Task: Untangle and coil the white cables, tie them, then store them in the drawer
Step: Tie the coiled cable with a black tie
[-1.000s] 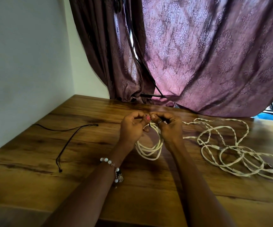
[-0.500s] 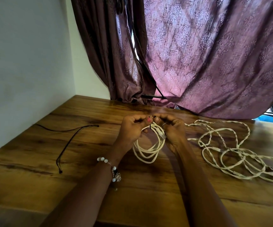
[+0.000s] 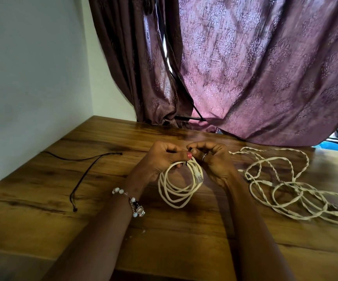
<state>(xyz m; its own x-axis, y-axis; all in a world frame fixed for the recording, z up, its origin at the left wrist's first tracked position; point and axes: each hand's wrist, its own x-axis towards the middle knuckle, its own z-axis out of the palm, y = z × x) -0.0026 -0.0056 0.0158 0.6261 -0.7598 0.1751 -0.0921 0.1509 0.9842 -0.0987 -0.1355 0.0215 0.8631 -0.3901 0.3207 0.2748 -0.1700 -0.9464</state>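
Both hands — left hand (image 3: 160, 159), right hand (image 3: 212, 159) — pinch the coiled cable's (image 3: 179, 189) top; loops hang below.

Our left hand (image 3: 160, 159) and right hand (image 3: 212, 159) pinched the top of the coiled white cable (image 3: 179, 187) above the wooden table (image 3: 42, 199), perhaps around a thin dark tie. Tangled white cables (image 3: 289, 185) lay right.
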